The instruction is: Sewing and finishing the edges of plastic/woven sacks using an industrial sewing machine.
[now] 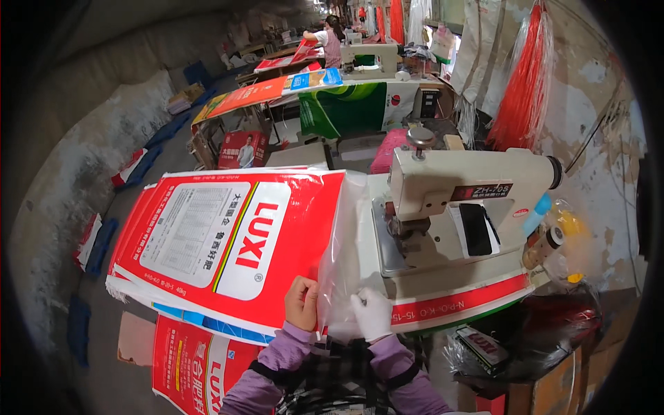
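Note:
A red and white woven sack (221,242) lies flat on the work table, its open end toward the cream sewing machine (463,190). A clear plastic liner (342,256) sticks out of that end. My bare left hand (302,303) pinches the sack's near corner where the liner begins. In a white glove, my right hand (372,313) grips the liner's near edge beside it. Both hands sit close together at the table's front edge, left of the machine's needle area (401,232).
A black phone (476,229) lies on the machine bed. More red sacks (190,363) hang below the table. Bottles (546,238) stand to the right; red fibre bundles (526,83) hang on the wall. Another person (328,38) works at a far table.

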### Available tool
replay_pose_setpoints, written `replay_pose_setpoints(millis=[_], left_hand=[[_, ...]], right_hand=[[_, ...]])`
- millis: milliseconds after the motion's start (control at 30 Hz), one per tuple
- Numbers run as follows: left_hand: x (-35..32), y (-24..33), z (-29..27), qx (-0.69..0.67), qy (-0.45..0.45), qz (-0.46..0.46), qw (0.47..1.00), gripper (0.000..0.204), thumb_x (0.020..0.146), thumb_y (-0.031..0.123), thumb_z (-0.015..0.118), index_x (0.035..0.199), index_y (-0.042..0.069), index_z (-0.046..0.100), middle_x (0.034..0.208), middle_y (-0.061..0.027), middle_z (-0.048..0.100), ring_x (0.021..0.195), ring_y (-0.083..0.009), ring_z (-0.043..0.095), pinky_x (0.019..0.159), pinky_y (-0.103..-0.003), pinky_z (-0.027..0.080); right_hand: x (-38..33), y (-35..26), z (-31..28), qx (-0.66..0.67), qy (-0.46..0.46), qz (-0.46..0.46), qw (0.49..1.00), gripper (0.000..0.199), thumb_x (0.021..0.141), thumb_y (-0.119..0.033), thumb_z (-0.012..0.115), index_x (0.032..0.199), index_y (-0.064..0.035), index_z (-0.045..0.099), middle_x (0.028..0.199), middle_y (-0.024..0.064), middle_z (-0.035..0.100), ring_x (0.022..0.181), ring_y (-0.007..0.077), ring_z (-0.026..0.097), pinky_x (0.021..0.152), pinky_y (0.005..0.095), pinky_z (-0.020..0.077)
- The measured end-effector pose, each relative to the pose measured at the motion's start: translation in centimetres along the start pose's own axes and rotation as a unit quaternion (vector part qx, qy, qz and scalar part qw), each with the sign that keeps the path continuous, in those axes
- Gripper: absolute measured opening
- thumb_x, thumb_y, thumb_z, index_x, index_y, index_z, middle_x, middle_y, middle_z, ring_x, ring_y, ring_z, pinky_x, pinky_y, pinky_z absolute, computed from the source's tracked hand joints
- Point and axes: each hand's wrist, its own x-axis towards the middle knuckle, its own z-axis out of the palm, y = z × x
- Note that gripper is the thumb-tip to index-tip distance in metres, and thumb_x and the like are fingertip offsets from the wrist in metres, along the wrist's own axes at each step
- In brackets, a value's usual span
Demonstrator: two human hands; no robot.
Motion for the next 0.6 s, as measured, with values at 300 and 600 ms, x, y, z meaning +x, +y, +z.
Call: replay_pose_setpoints(millis=[300, 600], left_hand=[[-0.1, 0.8, -0.6, -0.121, -0.029, -0.109, 0.986, 0.017, 0.094, 0.010, 0.052, 0.079, 0.003, 0.056, 0.072, 0.0017, 0.054, 0.069, -0.0054, 0.048, 0.064, -0.021, 0.039], [-2.2, -7.6, -2.4, 0.081, -0.078, -0.101, 0.989, 0.040, 0.080, 0.016, 0.066, 0.118, 0.007, 0.058, 0.114, -0.0141, 0.062, 0.100, -0.0257, 0.062, 0.084, -0.034, 0.049]], right_hand=[[-1.1, -1.5, 3.9, 0.212, -0.218, -0.095, 0.948, 0.044, 0.083, -0.030, 0.068, 0.114, -0.0044, 0.051, 0.091, 0.0188, 0.064, 0.083, 0.0333, 0.065, 0.075, 0.0411, 0.0499], [-0.6, -5.3, 4.9, 0.367, -0.093, -0.043, 0.925, 0.010, 0.080, -0.009, 0.069, 0.081, -0.0004, 0.064, 0.077, 0.0071, 0.065, 0.073, 0.0126, 0.064, 0.067, 0.0283, 0.0506]])
